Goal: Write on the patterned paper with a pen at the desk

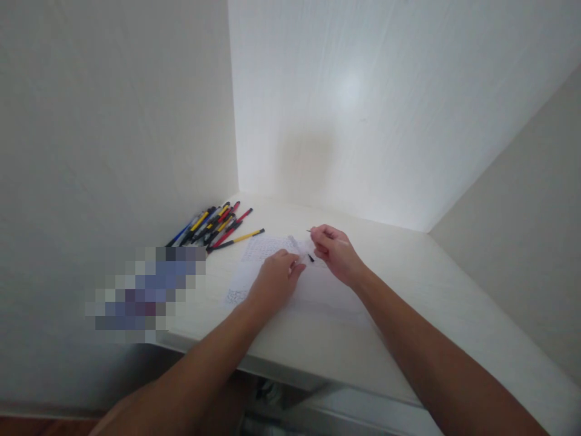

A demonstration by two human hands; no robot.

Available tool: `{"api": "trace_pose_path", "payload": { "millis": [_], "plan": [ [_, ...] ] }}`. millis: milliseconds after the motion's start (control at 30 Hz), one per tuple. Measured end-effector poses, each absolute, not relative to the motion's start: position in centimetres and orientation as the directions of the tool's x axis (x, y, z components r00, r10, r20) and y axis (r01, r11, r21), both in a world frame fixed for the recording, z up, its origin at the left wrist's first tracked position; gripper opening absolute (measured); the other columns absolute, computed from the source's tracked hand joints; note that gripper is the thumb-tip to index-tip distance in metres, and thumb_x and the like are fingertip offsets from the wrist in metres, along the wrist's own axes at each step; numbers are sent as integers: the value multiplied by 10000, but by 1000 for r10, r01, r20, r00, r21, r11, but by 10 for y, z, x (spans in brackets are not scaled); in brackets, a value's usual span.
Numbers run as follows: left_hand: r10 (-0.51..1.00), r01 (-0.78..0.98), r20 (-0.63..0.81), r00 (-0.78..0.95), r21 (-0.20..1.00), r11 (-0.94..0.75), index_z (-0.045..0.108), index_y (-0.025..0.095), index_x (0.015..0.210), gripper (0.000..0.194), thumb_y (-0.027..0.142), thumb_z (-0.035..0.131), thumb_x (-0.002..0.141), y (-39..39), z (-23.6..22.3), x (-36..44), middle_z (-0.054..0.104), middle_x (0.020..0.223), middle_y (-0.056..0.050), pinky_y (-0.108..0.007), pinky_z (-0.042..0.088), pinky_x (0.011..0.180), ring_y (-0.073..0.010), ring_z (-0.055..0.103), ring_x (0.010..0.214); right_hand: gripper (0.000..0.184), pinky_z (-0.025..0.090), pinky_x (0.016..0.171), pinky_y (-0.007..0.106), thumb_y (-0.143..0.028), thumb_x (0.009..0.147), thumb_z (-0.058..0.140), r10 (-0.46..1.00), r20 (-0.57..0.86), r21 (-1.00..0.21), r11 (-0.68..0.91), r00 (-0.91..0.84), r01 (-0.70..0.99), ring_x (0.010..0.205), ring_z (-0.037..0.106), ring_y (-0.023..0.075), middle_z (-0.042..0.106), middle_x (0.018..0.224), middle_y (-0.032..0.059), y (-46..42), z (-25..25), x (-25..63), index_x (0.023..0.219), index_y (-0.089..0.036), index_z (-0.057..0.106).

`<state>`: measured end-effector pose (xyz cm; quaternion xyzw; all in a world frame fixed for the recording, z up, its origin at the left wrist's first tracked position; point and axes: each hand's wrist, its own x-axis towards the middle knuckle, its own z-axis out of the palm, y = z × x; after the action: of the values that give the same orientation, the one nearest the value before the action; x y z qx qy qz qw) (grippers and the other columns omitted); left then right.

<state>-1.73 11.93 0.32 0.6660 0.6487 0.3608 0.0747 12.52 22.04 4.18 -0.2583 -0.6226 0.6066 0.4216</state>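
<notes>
We see paper (265, 257) on table (408, 303) | pens (213, 224) behind-left of paper, in the corner | left hand (275, 281) on paper | right hand (336, 251) just right of it

I see a white table (408, 303) with a smooth, faintly satin top that looks like laminated or painted board, with a faint linear grain. On it lies a thin sheet of matt paper (254, 266), printed with fine dark marks. The heap of pens (213, 225) looks like glossy plastic in yellow, red, blue and black. My right hand (333, 251) pinches a thin pale refill (318, 233), seemingly plastic with a dark tip; my left hand (275, 281) grips a clear plastic-looking barrel (302, 260). The walls (113, 121) look matt, lightly textured.
</notes>
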Motion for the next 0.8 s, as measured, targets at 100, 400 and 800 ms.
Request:
{"api": "trace_pose_path", "payload": {
  "millis": [100, 400, 800],
  "plan": [
    [928, 802, 371, -47, 567, -186, 660, 157, 784, 214, 255, 582, 957, 118, 3, -14, 616, 792, -40, -318, 384, 728, -176, 544, 731, 446, 295, 499, 257, -450, 817, 778, 879, 62, -852, -200, -473, -483, 520, 220, 98, 280, 580, -75, 211, 51, 115, 630, -218, 447],
    [936, 815, 352, -4, 543, -200, 603, 163, 719, 257, 218, 528, 958, 117, 6, -11, 568, 722, -31, -321, 328, 671, -173, 498, 673, 553, 432, 721, 321, -514, 819, 762, 844, 18, -822, -292, -536, -488, 549, 162, 105, 205, 613, -79, 197, 49, 105, 600, -225, 345],
    [925, 809, 378, 23, 537, -240, 604, 170, 723, 281, 250, 489, 966, 118, 2, -12, 604, 734, -40, -324, 364, 677, -177, 536, 682, 586, 517, 893, 404, -646, 758, 737, 850, 39, -917, -178, -525, -356, 507, 145, 81, 228, 587, -98, 203, 35, 105, 638, -244, 329]
  ]
}}
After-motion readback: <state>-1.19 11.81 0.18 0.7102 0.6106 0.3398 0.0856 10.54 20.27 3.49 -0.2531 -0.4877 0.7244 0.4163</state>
